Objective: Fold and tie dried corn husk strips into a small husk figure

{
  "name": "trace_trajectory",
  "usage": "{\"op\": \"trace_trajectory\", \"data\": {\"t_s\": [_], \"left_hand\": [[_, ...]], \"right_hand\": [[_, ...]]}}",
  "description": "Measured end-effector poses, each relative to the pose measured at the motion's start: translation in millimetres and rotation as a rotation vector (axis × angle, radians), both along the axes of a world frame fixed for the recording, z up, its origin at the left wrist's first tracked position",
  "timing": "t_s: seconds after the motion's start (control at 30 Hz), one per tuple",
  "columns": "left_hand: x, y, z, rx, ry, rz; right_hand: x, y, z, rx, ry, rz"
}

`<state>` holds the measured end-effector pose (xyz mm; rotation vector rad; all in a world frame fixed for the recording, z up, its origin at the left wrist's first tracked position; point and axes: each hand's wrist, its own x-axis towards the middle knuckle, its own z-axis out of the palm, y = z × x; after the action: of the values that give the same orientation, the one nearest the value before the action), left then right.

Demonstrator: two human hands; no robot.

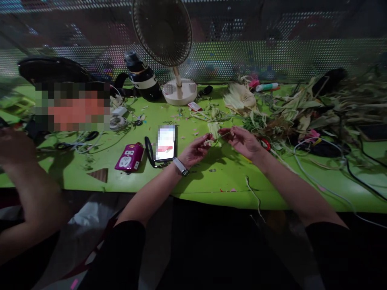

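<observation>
Pinching a small pale piece in the left hand (198, 151) and the end of a thin green strand (218, 139) in the right hand (243, 141), a person works over a green table (187, 183) at the centre of the frame. The left thumb and fingertips press together on the pale piece; the right thumb and index fingertip close on the strand, which spans the gap between the hands. Whether the strand is fastened to the piece cannot be told at this size.

Just behind the fingers, a flat pale strip (213, 129) lies on the table. Loose dry husks (302, 100) spread across the right of the frame, and a fuller husk bundle (241, 98) sits at upper centre right, with small scraps scattered around.

Judging by the scene, the work is under way but far from over: the scraps suggest some tearing or trimming is done, the piece in hand looks unfinished, and most of the husks appear unused. No clearly completed item can be made out. A loose pale string (254, 191) trails off the table's front edge at lower centre right.
</observation>
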<state>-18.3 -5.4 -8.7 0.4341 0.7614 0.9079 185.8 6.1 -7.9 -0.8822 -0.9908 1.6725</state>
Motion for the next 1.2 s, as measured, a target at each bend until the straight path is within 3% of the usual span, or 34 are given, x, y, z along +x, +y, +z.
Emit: {"op": "trace_trajectory", "data": {"t_s": [0.23, 0.53, 0.8, 0.93, 1.03, 1.13, 1.2], "left_hand": [[1, 0, -11.8, 0.116, 0.145, -0.176], [-3, -2, -2.2, 0.164, 0.305, -0.183], [2, -4, -6.7, 0.196, 0.388, -0.221], [2, -1, -5.4, 0.235, 0.396, -0.152], [-1, 4, -4.5, 0.264, 0.430, 0.006], [-2, 8, -6.0, 0.280, 0.545, 0.154], [0, 7, -7.4, 0.260, 0.610, 0.061]], "right_hand": [[-5, -8, 7.5, 0.020, -0.002, 0.084], [-5, -8, 5.5, 0.038, -0.059, 0.182], [-4, -8, 2.4, -0.034, -0.188, 0.257], [-1, -4, 7.2, 0.026, -0.121, 0.152], [1, -2, 15.3, 0.076, -0.044, 0.007], [0, -4, 21.8, 0.072, -0.013, -0.034], [-2, -7, 24.5, 0.064, 0.007, -0.032]]}}
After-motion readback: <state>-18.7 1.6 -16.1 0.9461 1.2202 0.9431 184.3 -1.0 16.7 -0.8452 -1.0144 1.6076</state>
